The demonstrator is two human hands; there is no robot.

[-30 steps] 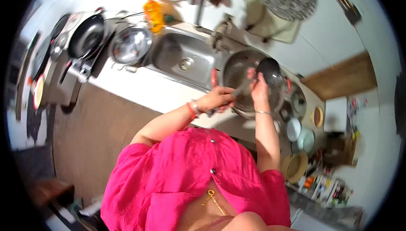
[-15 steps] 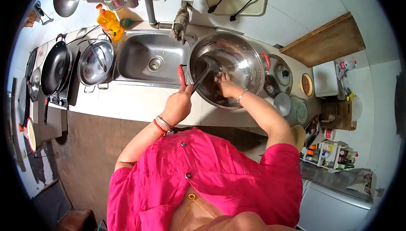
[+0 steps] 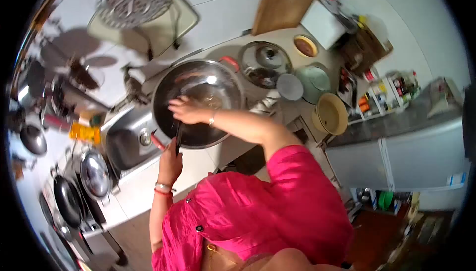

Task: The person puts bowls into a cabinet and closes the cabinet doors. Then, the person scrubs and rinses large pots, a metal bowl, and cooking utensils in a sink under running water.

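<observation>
Large steel pan (image 3: 225, 90) on the white surface (image 3: 133, 192): we see the left hand (image 3: 171, 165) closed around a dark handle (image 3: 178, 137) at its seven o'clock rim. The right hand (image 3: 187, 110) reaches inside, fingers extended; whether it grips, we cannot tell. Sink (image 3: 124, 144), eight o'clock; lid (image 3: 260, 57), two o'clock.

Knobbed lid (image 3: 264, 67): on counter (image 3: 198, 166), near yellow-rimmed bowl (image 3: 305, 46) | grey-white bowl (image 3: 289, 87): just beside pale green bowl (image 3: 314, 82) | cream basin (image 3: 330, 114): near both | wooden board (image 3: 285, 2): upright by tiled wall (image 3: 228, 15) | orange bottle (image 3: 85, 132): near steel pan (image 3: 95, 173) | black frying pan (image 3: 68, 200): beside steel pan | rack (image 3: 385, 98): holds bottles
</observation>
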